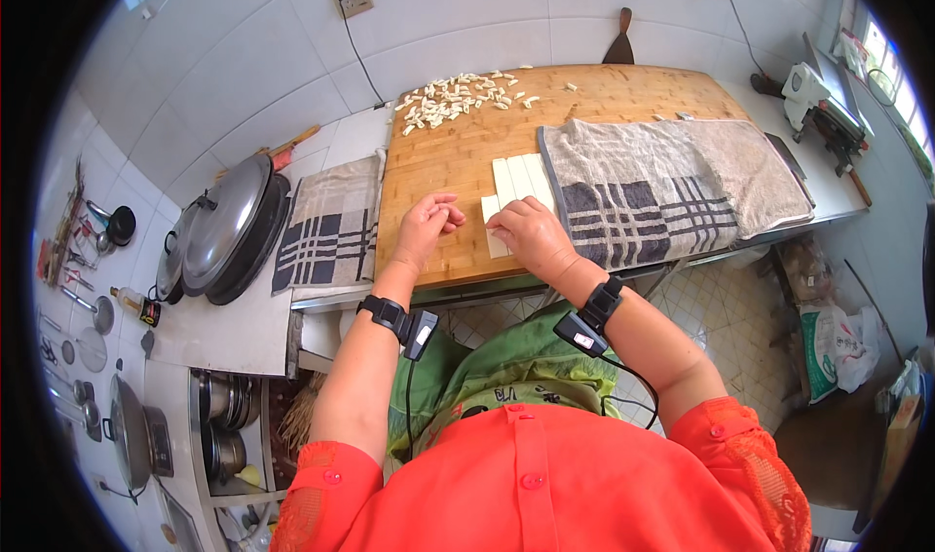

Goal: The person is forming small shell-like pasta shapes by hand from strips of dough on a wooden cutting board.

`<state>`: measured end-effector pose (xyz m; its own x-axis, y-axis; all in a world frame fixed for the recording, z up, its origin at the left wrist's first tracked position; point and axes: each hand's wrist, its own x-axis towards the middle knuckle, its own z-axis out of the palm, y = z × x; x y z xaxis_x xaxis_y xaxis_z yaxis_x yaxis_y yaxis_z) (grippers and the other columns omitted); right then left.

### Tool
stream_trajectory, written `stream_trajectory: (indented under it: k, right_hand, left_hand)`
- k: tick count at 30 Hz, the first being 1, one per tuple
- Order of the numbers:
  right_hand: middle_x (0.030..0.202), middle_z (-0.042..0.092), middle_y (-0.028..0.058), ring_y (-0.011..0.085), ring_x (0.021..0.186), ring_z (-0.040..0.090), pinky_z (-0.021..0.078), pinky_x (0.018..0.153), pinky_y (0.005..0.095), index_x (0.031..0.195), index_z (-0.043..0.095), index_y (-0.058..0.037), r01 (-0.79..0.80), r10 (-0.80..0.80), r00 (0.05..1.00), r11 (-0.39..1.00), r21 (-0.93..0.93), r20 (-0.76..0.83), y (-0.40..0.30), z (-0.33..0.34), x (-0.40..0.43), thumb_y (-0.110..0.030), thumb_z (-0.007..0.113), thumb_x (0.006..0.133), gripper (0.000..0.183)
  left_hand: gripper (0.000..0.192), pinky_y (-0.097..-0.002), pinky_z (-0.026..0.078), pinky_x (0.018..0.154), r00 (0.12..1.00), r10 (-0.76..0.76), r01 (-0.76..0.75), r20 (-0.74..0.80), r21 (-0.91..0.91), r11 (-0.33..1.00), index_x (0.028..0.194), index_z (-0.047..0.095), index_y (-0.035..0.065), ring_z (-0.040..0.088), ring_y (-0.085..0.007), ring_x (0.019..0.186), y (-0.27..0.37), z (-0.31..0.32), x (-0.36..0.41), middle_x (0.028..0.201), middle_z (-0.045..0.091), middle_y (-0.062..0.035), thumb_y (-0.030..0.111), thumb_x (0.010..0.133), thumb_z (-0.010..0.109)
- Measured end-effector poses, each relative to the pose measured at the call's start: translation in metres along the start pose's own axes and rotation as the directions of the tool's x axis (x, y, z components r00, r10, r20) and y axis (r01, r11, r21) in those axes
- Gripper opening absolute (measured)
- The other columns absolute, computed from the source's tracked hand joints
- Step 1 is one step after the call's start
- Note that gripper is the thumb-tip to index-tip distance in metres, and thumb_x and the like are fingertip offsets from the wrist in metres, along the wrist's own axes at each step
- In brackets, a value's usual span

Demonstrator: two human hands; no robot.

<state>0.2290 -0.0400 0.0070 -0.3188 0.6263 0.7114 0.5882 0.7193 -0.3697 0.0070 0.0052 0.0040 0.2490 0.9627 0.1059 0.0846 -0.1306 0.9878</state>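
Observation:
Pale dough strips point(517, 176) lie side by side on a wooden board point(467, 157), at the left edge of a plaid towel point(628, 179). My right hand point(532, 232) rests at the near end of the strips, its fingertips bent down onto the dough; whether it pinches a piece cannot be told. To the left, my left hand point(431, 224) is above the board with its fingers curled and the thumb near them; anything between the fingertips is hidden. Many small pieces of dough point(453, 99) are scattered at the board's far left corner.
A second plaid towel point(329, 216) lies left of the board, beside a large lidded pan point(226, 223). A metal scraper point(621, 44) leans on the tiled wall behind. On the right counter stands a hand-cranked noodle machine point(822, 110). Cables run from my wrist devices.

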Motion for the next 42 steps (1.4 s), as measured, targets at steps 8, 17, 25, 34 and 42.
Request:
stream_trajectory:
  k: [8,17,25,34,42]
  right_hand:
    - [0.083,0.061,0.0051,0.0266,0.084,0.055,0.0479,0.079,0.0363,0.082,0.066,-0.0092,0.003,-0.003,1.0,1.0,0.019,0.007,-0.002,0.0012,-0.0018,-0.009,0.068,0.075,0.008]
    - [0.083,0.061,0.0056,0.0266,0.085,0.055,0.048,0.079,0.0365,0.083,0.066,-0.0091,-0.007,0.007,1.0,0.999,0.037,0.014,0.0009,-0.0014,-0.0018,-0.009,0.068,0.075,0.008]
    - [0.084,0.061,0.006,0.0272,0.084,0.055,0.0482,0.078,0.0365,0.084,0.066,-0.0088,0.014,-0.014,1.0,0.999,0.046,0.016,-0.0007,-0.0004,-0.0022,-0.007,0.068,0.074,0.01]
    - [0.082,0.06,0.006,0.0276,0.082,0.054,0.0483,0.077,0.0364,0.084,0.065,-0.0088,0.025,-0.026,0.998,1.0,0.011,0.055,-0.0033,-0.001,-0.001,-0.007,0.067,0.075,0.009]
    - [0.083,0.059,0.0065,0.0279,0.082,0.054,0.0481,0.077,0.037,0.086,0.065,-0.0086,0.058,-0.057,0.996,0.998,-0.009,0.063,-0.0052,-0.0002,-0.001,-0.005,0.067,0.075,0.012]
  left_hand:
    - [0.027,-0.0233,0.05,0.075,0.999,0.039,-0.037,-0.023,0.048,0.998,0.117,0.055,-0.001,0.063,-0.0131,0.084,-0.0061,-0.0019,-0.0023,0.092,0.066,-0.0073,0.003,0.092,0.045]
    - [0.027,-0.0236,0.049,0.076,0.999,0.018,-0.017,-0.029,0.032,0.999,0.118,0.053,-0.0021,0.063,-0.014,0.087,-0.0069,0.0013,0.0011,0.093,0.065,-0.0076,0.004,0.092,0.046]
    - [0.026,-0.0226,0.049,0.073,0.998,0.053,-0.051,-0.034,0.057,0.997,0.116,0.054,-0.0024,0.063,-0.0132,0.085,-0.0077,0.0036,0.0015,0.092,0.065,-0.0075,0.003,0.092,0.046]
    - [0.024,-0.0225,0.049,0.073,0.996,0.076,-0.074,-0.038,0.049,0.996,0.114,0.055,-0.003,0.063,-0.0125,0.084,-0.0028,0.0073,-0.0041,0.09,0.065,-0.0069,0.002,0.092,0.046]
    - [0.025,-0.0227,0.049,0.073,0.995,0.093,-0.092,-0.028,0.04,0.995,0.114,0.055,-0.0026,0.062,-0.0126,0.084,-0.0048,0.0051,-0.0047,0.091,0.064,-0.0067,0.002,0.091,0.046]
